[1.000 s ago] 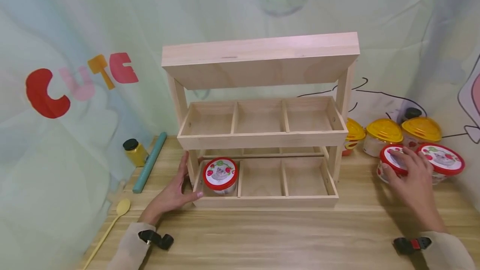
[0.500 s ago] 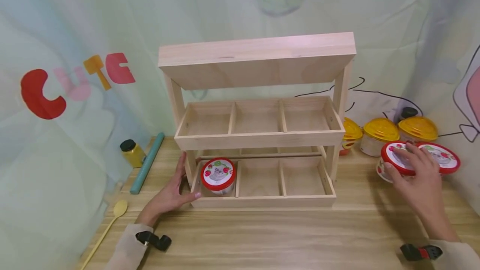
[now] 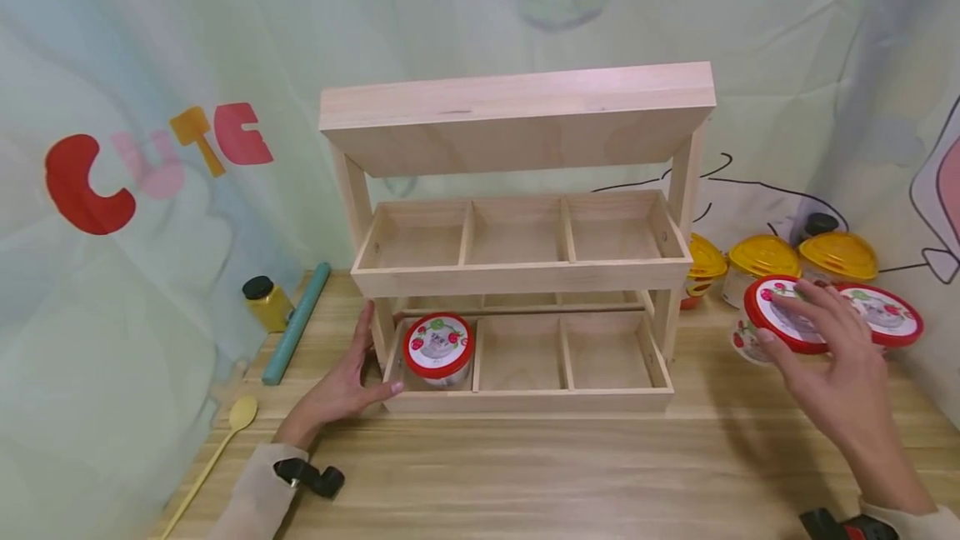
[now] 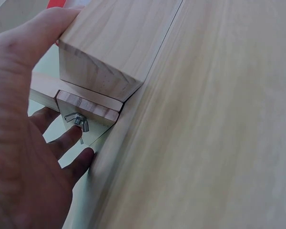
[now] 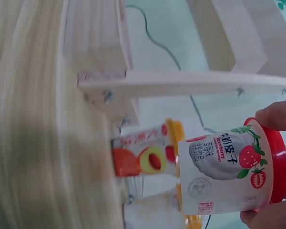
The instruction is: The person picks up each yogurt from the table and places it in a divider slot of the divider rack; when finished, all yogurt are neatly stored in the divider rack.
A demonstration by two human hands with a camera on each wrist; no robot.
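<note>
One red-lidded tub (image 5: 229, 171) hung at the right of the frame, clear of the table (image 3: 525, 473), in the right hand (image 3: 843, 373), which pinched it around the lid (image 5: 279, 162). A second tub (image 3: 888, 319) showed just right of it, partly hidden. Left of centre, the left hand (image 3: 341, 386) was spread against the corner of the rack (image 3: 517, 282); a third tub (image 3: 438, 344) sat in the lower tray's (image 3: 525, 402) left compartment. Yellow-lidded cups (image 3: 765, 257) stood further back at the right.
</note>
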